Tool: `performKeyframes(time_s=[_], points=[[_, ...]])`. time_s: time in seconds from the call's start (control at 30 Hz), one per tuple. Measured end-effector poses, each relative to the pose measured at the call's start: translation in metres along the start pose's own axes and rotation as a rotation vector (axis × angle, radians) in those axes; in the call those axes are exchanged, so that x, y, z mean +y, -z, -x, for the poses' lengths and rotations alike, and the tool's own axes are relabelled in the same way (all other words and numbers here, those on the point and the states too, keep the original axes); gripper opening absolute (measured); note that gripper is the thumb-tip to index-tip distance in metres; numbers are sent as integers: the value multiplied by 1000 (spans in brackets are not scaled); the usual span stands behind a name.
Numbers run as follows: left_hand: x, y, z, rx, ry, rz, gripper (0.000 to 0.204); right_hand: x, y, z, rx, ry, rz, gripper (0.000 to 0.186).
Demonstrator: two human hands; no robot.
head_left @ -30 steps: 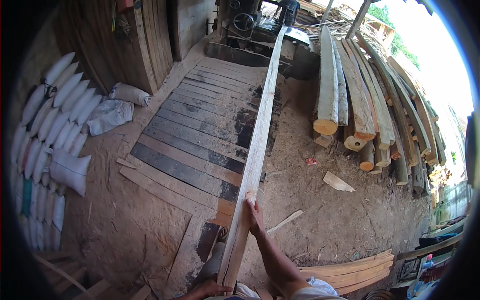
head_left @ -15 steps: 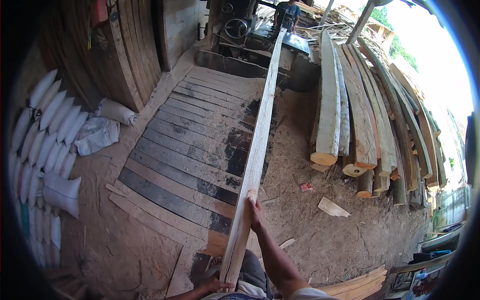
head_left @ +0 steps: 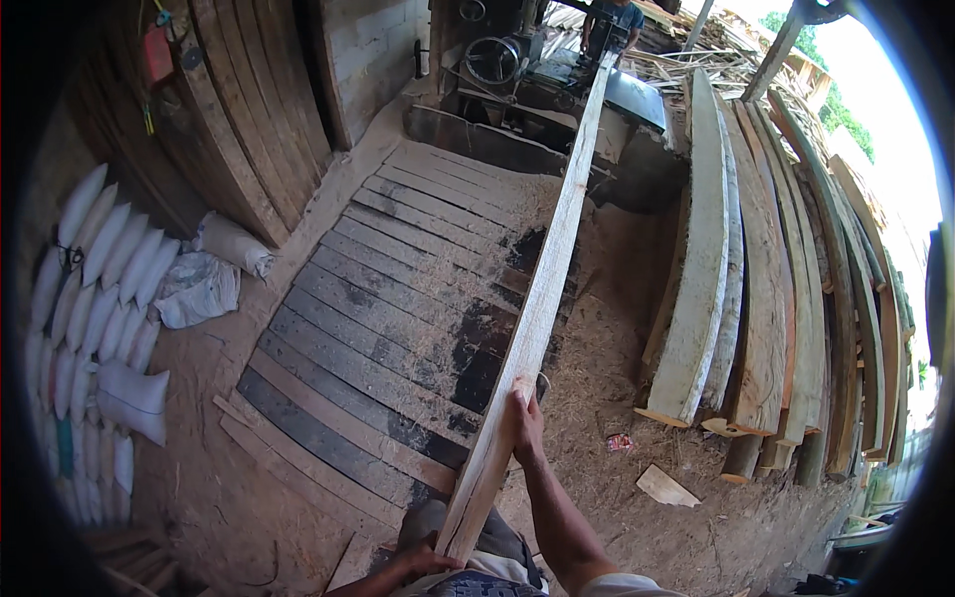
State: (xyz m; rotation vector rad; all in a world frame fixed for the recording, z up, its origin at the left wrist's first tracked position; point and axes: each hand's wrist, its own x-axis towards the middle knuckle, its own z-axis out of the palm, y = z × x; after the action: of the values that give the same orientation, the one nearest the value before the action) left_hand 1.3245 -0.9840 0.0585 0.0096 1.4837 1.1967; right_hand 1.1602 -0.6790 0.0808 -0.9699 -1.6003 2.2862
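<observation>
A long, pale sawn plank (head_left: 545, 289) runs from my body to a machine (head_left: 562, 75) at the far end. My left hand (head_left: 430, 559) grips the plank's near end from its left side. Further up, my right hand (head_left: 525, 423) is closed around the right edge, its thumb near the upper face. The plank's far end meets the machine, where another person (head_left: 615, 22) stands behind it. Most of my left fingers are hidden under the wood.
Slatted boards strewn with sawdust (head_left: 388, 289) cover the floor to the left. Stacked white sacks (head_left: 104, 269) line the left side, beside leaning dark planks (head_left: 224, 109). Piled timber beams (head_left: 701, 269) lie to the right; a wood offcut (head_left: 667, 486) rests on the dirt before them.
The view has shifted, so the machine and timber pile sit further right and lower. Both hands keep their hold on the plank, which still reaches the machine.
</observation>
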Motion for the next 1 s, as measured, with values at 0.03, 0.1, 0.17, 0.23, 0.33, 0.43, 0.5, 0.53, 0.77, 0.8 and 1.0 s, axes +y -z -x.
performKeyframes(time_s=[0.03, 0.1, 0.17, 0.23, 0.33, 0.43, 0.5, 0.53, 0.77, 0.8, 1.0], points=[[34, 3, -7, -2, 4, 1, 87, -10, 2, -21, 3, 15, 3, 60], [99, 14, -25, -135, -5, 36, 82, -35, 3, -60, 21, 23, 31, 59], [124, 24, -59, -157, -34, 22, 79, -51, 6, -108, 17, 37, 11, 58], [139, 37, -102, -179, -92, 31, 74, -68, 5, -150, 35, 41, -7, 55], [174, 50, -161, -164, -126, 29, 75, -91, 11, -220, 27, 36, 4, 56], [219, 67, -231, -184, -120, 62, 78, -121, 14, -300, 46, 23, -7, 58], [258, 77, -266, -192, -133, 81, 79, -142, 15, -350, 52, 24, 3, 58], [280, 79, -280, -190, -140, 106, 79, -152, 16, -371, 49, 15, 13, 58], [420, 110, -390, -226, -32, 137, 76, -213, 24, -537, 45, 32, 5, 57], [442, 114, -406, -226, -34, 137, 76, -222, 25, -563, 43, 27, -23, 57], [522, 147, -529, -199, -4, 111, 68, -287, 30, -712, 28, -46, 59, 58]])
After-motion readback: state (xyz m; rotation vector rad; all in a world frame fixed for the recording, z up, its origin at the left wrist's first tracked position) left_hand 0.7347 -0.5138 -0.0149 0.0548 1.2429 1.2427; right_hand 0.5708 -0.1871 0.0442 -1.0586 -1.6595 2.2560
